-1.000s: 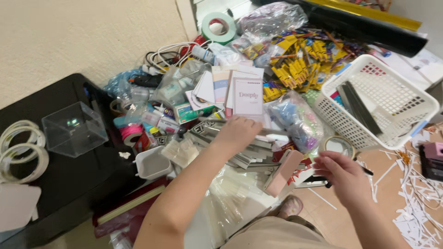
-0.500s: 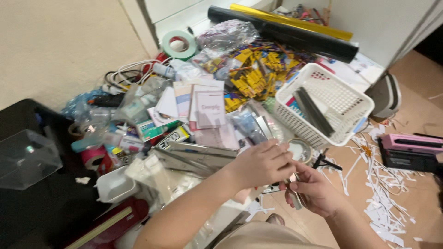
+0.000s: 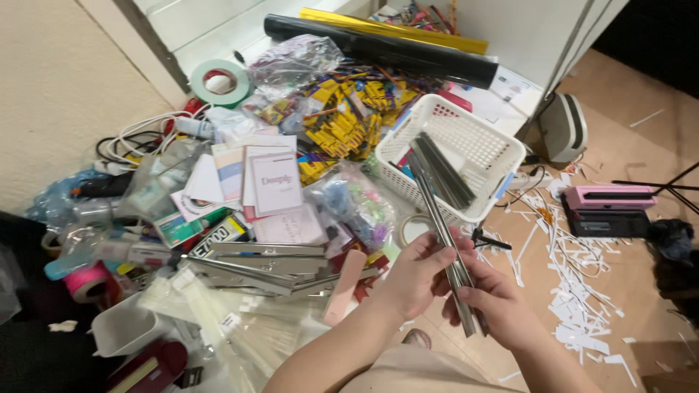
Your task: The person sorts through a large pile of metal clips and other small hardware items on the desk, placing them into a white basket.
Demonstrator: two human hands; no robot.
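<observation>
While gripped (two-handed), metal strips (image 3: 455,266).

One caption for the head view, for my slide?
Both hands hold grey metal strips over a white basket.

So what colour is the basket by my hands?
White, a plastic lattice basket, clearest in the head view.

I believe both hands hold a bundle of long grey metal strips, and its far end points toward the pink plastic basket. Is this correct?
Not quite: the basket is white, not pink. In the head view, the left hand and the right hand hold the bundle of long grey metal strips, and its far end points toward the white plastic basket, which already holds similar strips.
</observation>
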